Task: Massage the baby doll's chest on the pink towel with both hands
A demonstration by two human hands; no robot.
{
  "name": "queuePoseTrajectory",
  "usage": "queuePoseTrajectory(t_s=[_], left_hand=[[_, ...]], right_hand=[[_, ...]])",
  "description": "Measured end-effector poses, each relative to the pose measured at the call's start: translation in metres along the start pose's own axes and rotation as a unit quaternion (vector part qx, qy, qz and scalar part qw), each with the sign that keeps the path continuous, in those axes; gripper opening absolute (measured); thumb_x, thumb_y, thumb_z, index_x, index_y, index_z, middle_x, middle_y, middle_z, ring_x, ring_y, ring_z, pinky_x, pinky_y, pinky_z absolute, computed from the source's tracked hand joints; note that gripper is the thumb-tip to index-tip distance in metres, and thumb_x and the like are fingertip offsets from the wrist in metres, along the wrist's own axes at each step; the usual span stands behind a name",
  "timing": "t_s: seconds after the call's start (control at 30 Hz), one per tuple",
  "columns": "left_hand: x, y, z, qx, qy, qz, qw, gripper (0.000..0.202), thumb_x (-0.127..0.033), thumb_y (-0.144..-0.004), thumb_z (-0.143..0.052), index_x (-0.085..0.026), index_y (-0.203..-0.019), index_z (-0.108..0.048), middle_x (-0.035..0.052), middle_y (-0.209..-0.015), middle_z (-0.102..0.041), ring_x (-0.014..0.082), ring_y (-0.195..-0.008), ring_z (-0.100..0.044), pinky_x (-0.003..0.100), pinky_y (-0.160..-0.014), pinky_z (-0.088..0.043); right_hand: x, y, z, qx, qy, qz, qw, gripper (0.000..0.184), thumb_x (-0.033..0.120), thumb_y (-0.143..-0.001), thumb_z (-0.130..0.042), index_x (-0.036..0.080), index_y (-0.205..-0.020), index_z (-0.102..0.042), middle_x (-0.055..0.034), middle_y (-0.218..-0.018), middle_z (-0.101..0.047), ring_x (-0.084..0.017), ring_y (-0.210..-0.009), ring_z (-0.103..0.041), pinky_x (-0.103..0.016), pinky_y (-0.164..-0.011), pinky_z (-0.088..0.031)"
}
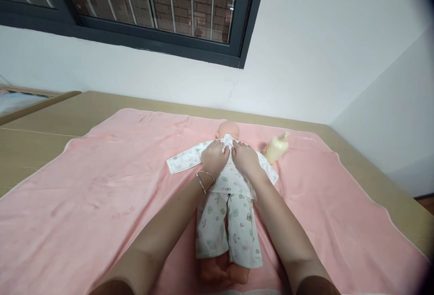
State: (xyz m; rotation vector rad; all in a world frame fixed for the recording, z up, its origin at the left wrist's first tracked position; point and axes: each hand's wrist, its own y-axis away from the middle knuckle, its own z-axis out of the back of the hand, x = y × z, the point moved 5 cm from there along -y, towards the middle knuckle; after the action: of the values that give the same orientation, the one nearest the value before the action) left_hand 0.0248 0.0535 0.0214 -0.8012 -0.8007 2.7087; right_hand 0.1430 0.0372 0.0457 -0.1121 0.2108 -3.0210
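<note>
A baby doll [228,129] lies stretched out, its bald head at the far end and its bare feet [225,273] nearest me. It wears a white patterned shirt [228,178] and matching trousers [212,227]. My left hand [215,157], with a bracelet at the wrist, is closed on the shirt's upper part just below the neck. Opposite it, my right hand [244,157] grips the same area, thumbs close together. The fingertips partly hide the cloth they hold. One sleeve [185,160] extends to the left; the other is partly behind my right forearm.
A pale yellow pump bottle [276,148] lies tilted right of the doll. Beneath everything spreads a pink blanket [111,182] on a wooden table [37,145]. White walls [298,50] rise behind and at the right, with a dark-framed barred window [162,37] above.
</note>
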Motion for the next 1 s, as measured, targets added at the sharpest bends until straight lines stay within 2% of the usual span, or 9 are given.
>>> queuePoseTrajectory(t_s=[0.13, 0.3, 0.47, 0.57, 0.67, 0.77, 0.87, 1.0], left_hand=[[0.001, 0.0, 0.001, -0.001, -0.017, 0.02, 1.0, 0.024, -0.032, -0.093, -0.052, -0.02, -0.095, -0.073, 0.0115, -0.107, -0.077, 0.0277, -0.105, -0.071, 0.039, -0.092, -0.056], [0.005, -0.004, -0.003, 0.006, -0.02, 0.001, 1.0, 0.026, -0.029, -0.092, -0.051, -0.018, -0.102, -0.071, 0.0134, -0.11, -0.075, 0.0296, -0.11, -0.067, 0.043, -0.1, -0.051], [0.007, -0.005, -0.008, 0.023, -0.034, 0.004, 0.999, 0.036, -0.031, -0.092, -0.051, -0.012, -0.116, -0.069, 0.0171, -0.129, -0.07, 0.0331, -0.126, -0.06, 0.045, -0.113, -0.044], [0.008, -0.005, -0.011, 0.033, -0.036, 0.013, 0.999, 0.039, -0.032, -0.093, -0.05, -0.01, -0.12, -0.067, 0.0183, -0.133, -0.068, 0.0351, -0.131, -0.057, 0.048, -0.114, -0.042], [0.01, -0.005, -0.013, 0.033, -0.032, 0.009, 0.999, 0.039, -0.032, -0.093, -0.05, -0.011, -0.123, -0.066, 0.0175, -0.134, -0.067, 0.0355, -0.133, -0.056, 0.05, -0.114, -0.042], [0.007, -0.006, -0.013, 0.03, -0.024, -0.027, 0.999, 0.036, -0.029, -0.093, -0.05, -0.014, -0.122, -0.066, 0.0149, -0.131, -0.069, 0.0321, -0.131, -0.058, 0.048, -0.114, -0.042], [0.004, -0.005, -0.01, 0.019, -0.005, -0.05, 0.999, 0.029, -0.025, -0.094, -0.049, -0.018, -0.113, -0.07, 0.0124, -0.123, -0.073, 0.0279, -0.121, -0.064, 0.043, -0.109, -0.048], [0.004, -0.002, -0.006, -0.005, 0.0, -0.024, 1.0, 0.022, -0.027, -0.094, -0.052, -0.021, -0.096, -0.073, 0.0108, -0.111, -0.076, 0.0272, -0.111, -0.067, 0.041, -0.1, -0.053]], right_hand=[[0.001, 0.006, 0.006, 0.011, 0.019, -0.046, 0.999, 0.039, 0.027, -0.105, -0.032, 0.014, -0.125, -0.062, -0.0165, -0.114, -0.072, -0.028, -0.105, -0.068, -0.036, -0.092, -0.046], [-0.004, 0.004, 0.008, 0.0, -0.012, -0.06, 0.998, 0.04, 0.031, -0.103, -0.034, 0.014, -0.117, -0.067, -0.0169, -0.119, -0.071, -0.029, -0.112, -0.065, -0.038, -0.102, -0.041], [-0.011, -0.002, -0.003, -0.014, -0.033, -0.05, 0.998, 0.046, 0.035, -0.101, -0.034, 0.011, -0.124, -0.066, -0.0209, -0.135, -0.064, -0.031, -0.129, -0.056, -0.043, -0.111, -0.034], [-0.015, -0.005, -0.009, -0.012, -0.055, -0.051, 0.997, 0.049, 0.037, -0.102, -0.032, 0.011, -0.132, -0.062, -0.021, -0.145, -0.058, -0.031, -0.137, -0.049, -0.044, -0.114, -0.032], [-0.02, -0.008, -0.014, 0.011, -0.077, -0.062, 0.995, 0.056, 0.04, -0.103, -0.03, 0.01, -0.145, -0.051, -0.0201, -0.157, -0.046, -0.03, -0.148, -0.038, -0.048, -0.118, -0.027], [-0.021, -0.008, -0.015, 0.028, -0.08, -0.069, 0.994, 0.06, 0.042, -0.104, -0.029, 0.009, -0.154, -0.04, -0.0197, -0.163, -0.036, -0.031, -0.153, -0.03, -0.05, -0.12, -0.024], [-0.014, -0.004, -0.01, 0.016, -0.051, -0.058, 0.997, 0.055, 0.039, -0.105, -0.03, 0.008, -0.147, -0.048, -0.022, -0.154, -0.048, -0.032, -0.144, -0.044, -0.046, -0.115, -0.031], [-0.003, 0.004, 0.001, -0.005, -0.006, -0.065, 0.998, 0.047, 0.036, -0.106, -0.03, 0.008, -0.129, -0.06, -0.0225, -0.13, -0.067, -0.032, -0.122, -0.061, -0.04, -0.103, -0.041]])
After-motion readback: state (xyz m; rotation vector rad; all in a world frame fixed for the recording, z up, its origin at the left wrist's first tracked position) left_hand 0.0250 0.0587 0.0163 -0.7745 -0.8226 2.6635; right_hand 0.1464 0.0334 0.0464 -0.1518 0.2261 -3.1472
